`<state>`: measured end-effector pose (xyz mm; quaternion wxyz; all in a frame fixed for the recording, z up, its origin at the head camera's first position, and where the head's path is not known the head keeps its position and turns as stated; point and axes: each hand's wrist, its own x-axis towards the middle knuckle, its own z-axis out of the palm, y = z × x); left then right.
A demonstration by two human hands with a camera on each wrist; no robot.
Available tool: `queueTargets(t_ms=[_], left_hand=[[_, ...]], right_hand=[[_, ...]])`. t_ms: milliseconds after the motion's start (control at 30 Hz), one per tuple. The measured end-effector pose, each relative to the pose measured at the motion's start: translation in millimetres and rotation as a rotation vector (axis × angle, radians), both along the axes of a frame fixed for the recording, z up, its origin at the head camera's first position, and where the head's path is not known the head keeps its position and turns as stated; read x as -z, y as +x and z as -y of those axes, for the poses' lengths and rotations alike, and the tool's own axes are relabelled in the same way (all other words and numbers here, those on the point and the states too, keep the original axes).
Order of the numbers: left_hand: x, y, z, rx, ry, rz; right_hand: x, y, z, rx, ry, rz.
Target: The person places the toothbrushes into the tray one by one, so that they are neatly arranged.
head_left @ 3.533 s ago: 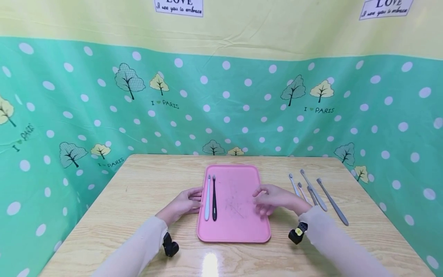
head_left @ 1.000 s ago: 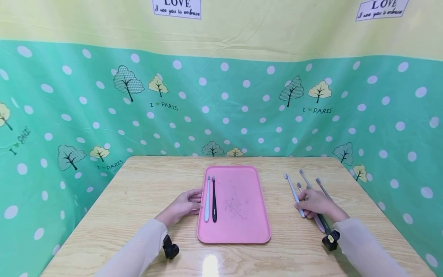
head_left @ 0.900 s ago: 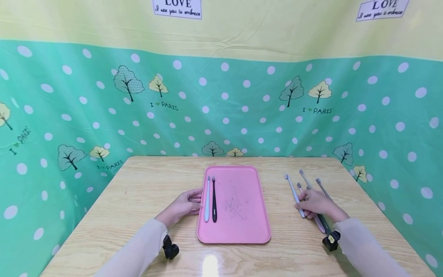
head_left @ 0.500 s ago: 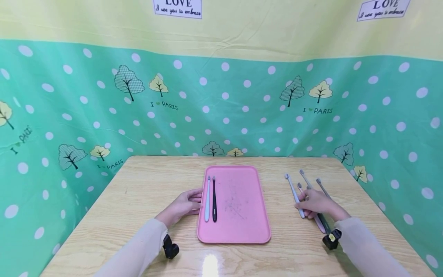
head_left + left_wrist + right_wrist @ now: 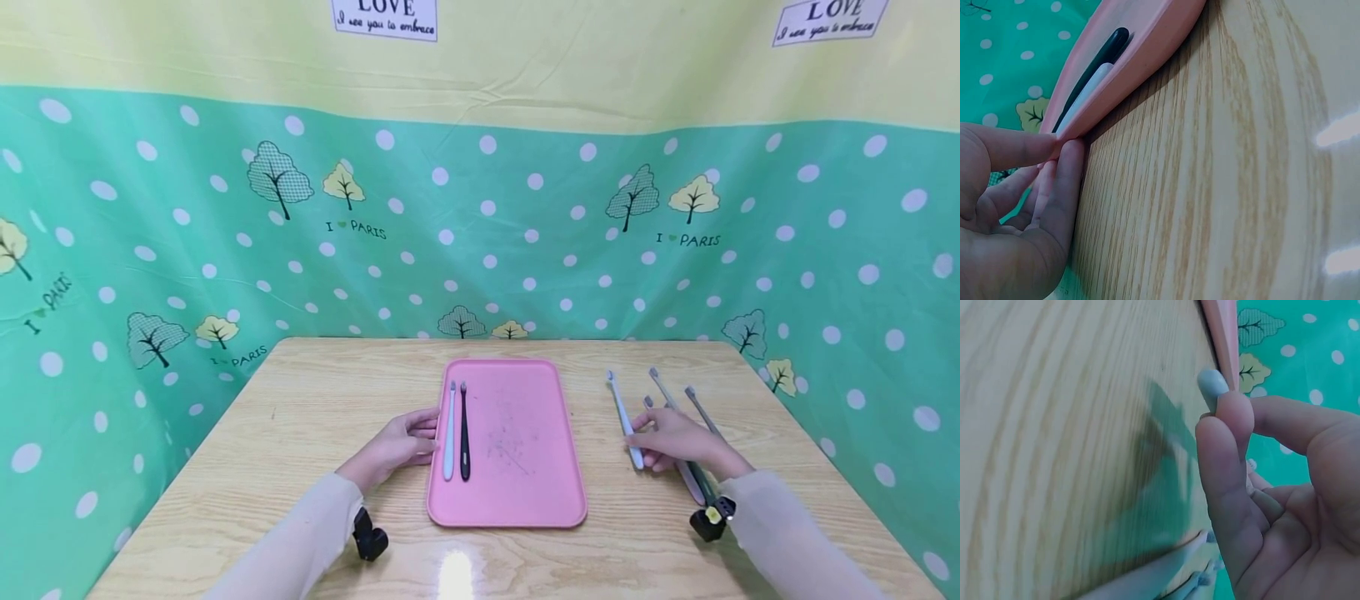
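Observation:
In the head view my left hand is at the left edge of a pink tray. The left wrist view shows its thumb and a finger pinching the tray's rim. Two toothbrushes lie side by side on the tray, one pale blue and one black. Right of the tray, my right hand pinches another light blue toothbrush by its handle, bristle head pointing away. In the right wrist view its rounded handle end sticks out past the fingertips, above the wood and a shadow.
Several more toothbrushes lie under and behind the right hand, among them a pink handle, a dark green handle and a grey one. The wooden table ends at a green dotted curtain.
My right hand has gone from the tray's right edge to the toothbrushes, taken the light blue one and shifted it slightly left toward the tray. My left hand stays at the rim.

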<state>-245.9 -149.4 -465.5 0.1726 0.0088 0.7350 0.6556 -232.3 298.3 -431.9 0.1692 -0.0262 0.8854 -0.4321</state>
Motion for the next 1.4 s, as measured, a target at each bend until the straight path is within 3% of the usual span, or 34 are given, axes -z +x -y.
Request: queueTargets(t_ms=[667, 1133, 1400], left_hand=[[-0.5, -2.6, -0.8, -0.010, 0.011, 0.006], [1.9, -3.9, 0.5, 0.010, 0.029, 0.011], [1.0, -2.2, -0.4, 0.007, 0.032, 0.010]], right_hand=[[-5.9, -7.8, 42.1, -0.145, -0.170, 0.059], [3.1, -13.8, 79.8, -0.232, -0.271, 0.103], [5.1, -16.0, 103.0, -0.242, -0.291, 0.102]])
